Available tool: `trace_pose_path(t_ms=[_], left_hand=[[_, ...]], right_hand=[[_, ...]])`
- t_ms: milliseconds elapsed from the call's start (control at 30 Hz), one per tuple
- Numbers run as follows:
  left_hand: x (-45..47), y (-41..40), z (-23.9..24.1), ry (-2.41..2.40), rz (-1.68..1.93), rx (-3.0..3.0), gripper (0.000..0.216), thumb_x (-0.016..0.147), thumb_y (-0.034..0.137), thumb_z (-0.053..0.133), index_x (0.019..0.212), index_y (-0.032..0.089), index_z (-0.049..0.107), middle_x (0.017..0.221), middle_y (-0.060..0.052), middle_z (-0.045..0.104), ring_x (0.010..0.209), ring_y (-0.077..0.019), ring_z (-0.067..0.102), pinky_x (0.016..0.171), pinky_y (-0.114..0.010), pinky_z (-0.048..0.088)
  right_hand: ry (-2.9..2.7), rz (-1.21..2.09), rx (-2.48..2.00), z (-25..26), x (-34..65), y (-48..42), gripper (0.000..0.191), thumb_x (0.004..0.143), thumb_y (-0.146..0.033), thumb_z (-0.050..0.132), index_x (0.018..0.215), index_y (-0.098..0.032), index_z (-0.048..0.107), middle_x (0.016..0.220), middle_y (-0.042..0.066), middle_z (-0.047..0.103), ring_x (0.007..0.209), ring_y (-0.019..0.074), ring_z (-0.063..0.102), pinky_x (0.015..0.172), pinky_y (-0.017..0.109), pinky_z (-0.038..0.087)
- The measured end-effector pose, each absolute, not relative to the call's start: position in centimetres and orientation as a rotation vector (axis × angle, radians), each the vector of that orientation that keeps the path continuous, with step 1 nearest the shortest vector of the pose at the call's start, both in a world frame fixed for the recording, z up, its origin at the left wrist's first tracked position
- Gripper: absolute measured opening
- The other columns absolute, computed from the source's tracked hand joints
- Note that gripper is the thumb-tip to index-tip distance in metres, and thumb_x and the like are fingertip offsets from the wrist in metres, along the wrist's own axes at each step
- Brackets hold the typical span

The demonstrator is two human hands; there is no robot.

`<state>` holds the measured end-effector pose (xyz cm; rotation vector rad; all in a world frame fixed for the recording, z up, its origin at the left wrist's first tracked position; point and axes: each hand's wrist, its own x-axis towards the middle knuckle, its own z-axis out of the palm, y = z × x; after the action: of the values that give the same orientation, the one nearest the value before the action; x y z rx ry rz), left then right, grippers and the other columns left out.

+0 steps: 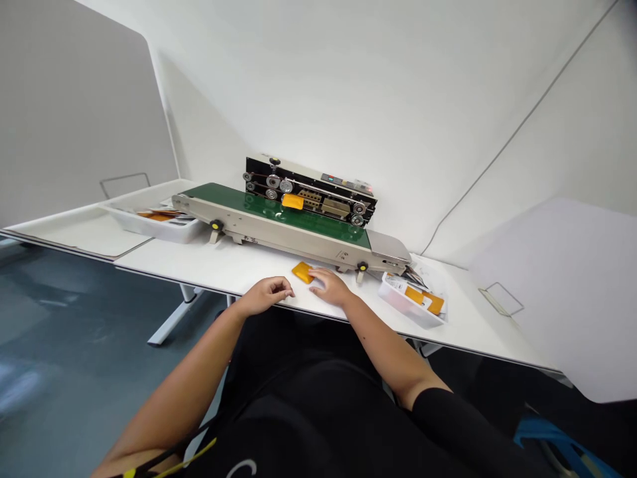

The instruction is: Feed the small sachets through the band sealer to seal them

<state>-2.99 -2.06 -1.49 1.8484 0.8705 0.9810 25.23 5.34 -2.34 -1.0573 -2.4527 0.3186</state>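
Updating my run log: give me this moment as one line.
right hand: fingers on yellow packet, on table | left hand: loosely curled, nothing visible in it | second yellow packet: at roller machine, by green belt

**One Pale Letter Shape, the Rest Too Small to Read**

A white curve shaped like a C (242, 468) stands on the black shirt (318, 411), cut by the bottom edge, so the letter is uncertain. The pale side panel (293, 242) of the conveyor bears two groups of dark marks: one near its right end (343, 255), the other low toward its left (250, 239). Both resemble writing, but neither can be read. On the machine's control panel (347, 181), a red light glows at the right; whether it forms digits cannot be told. Small dark print shows on a white packet (397, 282) in the right-hand bin (411, 309), likewise illegible.
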Motion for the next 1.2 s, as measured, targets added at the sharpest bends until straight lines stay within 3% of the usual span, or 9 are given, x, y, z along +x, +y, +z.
trace_pose_path(t_ms=[300,533,633,700,800,933,1033,1200], left_hand=[[-3.0,-2.2,-1.3,0.864,0.973,1.848,0.022,0.093,0.04,0.064,0.092,0.019,0.068,0.096,-0.006,0.074,0.08,-0.018,0.063,0.074,-0.028,0.048],[-2.9,-2.0,-1.6,0.918,1.023,1.87,0.026,0.093,0.043,0.064,0.095,0.019,0.07,0.091,-0.004,0.072,0.077,-0.0176,0.061,0.072,-0.029,0.049],[-2.8,-1.9,-1.8,0.975,1.049,1.891,0.026,0.092,0.043,0.065,0.102,0.02,0.069,0.091,-0.003,0.07,0.07,-0.0157,0.058,0.065,-0.027,0.047],[-2.7,-1.9,-1.7,0.995,1.038,1.902,0.025,0.092,0.042,0.065,0.105,0.02,0.069,0.096,-0.003,0.069,0.069,-0.0152,0.059,0.062,-0.026,0.047],[-2.7,-1.9,-1.5,0.984,1.054,1.929,0.022,0.093,0.04,0.064,0.104,0.021,0.068,0.105,-0.005,0.07,0.08,-0.0173,0.064,0.066,-0.026,0.05],[-2.5,-2.1,-1.0,0.969,1.141,2.028,0.02,0.094,0.037,0.063,0.104,0.021,0.068,0.12,-0.01,0.068,0.106,-0.0234,0.066,0.072,-0.028,0.054],[-2.2,-2.2,-0.9,1.047,1.252,2.054,0.027,0.092,0.036,0.066,0.115,0.022,0.066,0.138,-0.014,0.058,0.125,-0.0287,0.058,0.075,-0.03,0.057],[-1.8,-2.2,-1.4,1.156,1.384,2.025,0.055,0.089,0.034,0.069,0.14,0.024,0.052,0.151,-0.016,0.044,0.13,-0.0302,0.052,0.081,-0.035,0.058]], right_hand=[[-2.538,0.13,-0.717,-2.8,24.7,4.4,0.031,0.105,-0.035,0.055,0.127,-0.024,0.073,0.125,0.009,0.075,0.117,0.0268,0.066,0.106,0.044,0.049],[-2.223,-0.07,-0.911,-2.2,25.1,3.6,0.036,0.106,-0.02,0.039,0.11,-0.019,0.075,0.104,0.012,0.073,0.102,0.0258,0.064,0.097,0.041,0.052],[-2.191,-0.014,-0.948,-1.6,24.7,3.4,0.032,0.105,-0.028,0.043,0.113,-0.02,0.073,0.107,0.012,0.073,0.105,0.0258,0.064,0.1,0.042,0.05],[-2.29,0.036,-0.94,-1.3,23.9,3.3,0.034,0.101,-0.038,0.055,0.125,-0.019,0.07,0.12,0.013,0.072,0.116,0.0272,0.061,0.105,0.042,0.047],[-2.454,0.035,-1.019,-1.1,22.1,3.4,0.06,0.09,-0.052,0.069,0.14,-0.019,0.062,0.138,0.014,0.066,0.128,0.0314,0.056,0.111,0.046,0.041],[-2.533,-0.039,-1.172,-1.0,20.0,3.4,0.038,0.089,-0.037,0.07,0.125,-0.024,0.071,0.126,0.01,0.074,0.115,0.0297,0.063,0.104,0.043,0.042],[-2.478,-0.055,-1.174,-0.8,19.7,3.0,0.029,0.094,-0.024,0.062,0.121,-0.024,0.074,0.111,0.007,0.078,0.106,0.0265,0.064,0.1,0.04,0.042],[-2.373,0.011,-0.857,-0.5,20.7,2.1,0.032,0.101,-0.02,0.053,0.127,-0.023,0.071,0.126,0.007,0.074,0.116,0.0272,0.058,0.102,0.043,0.041]])
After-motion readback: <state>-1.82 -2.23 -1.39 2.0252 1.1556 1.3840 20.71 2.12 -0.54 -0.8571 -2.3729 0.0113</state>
